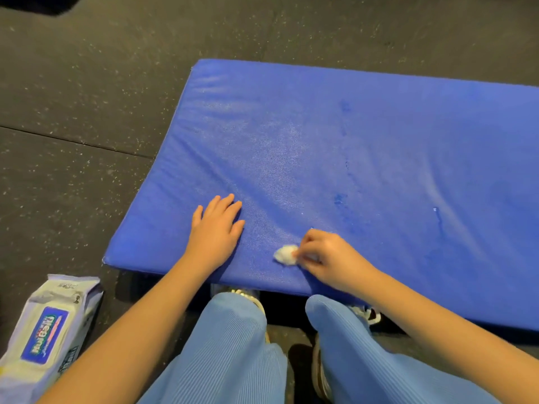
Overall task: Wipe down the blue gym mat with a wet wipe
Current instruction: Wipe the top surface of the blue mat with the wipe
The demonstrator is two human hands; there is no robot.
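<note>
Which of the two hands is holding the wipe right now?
The right hand: it pinches the balled white wipe against the blue mat. The left hand lies flat on the mat, fingers straight, holding nothing.

On floor (73, 97), gym mat (364, 135); by its near edge, left hand (217, 228) flat, wet wipe (285, 254) just right, pinched by right hand (323, 255); wipe pack (43, 330) on floor off near-left corner

gym: speckled rubber floor (87, 83), mat (379, 141)
</note>
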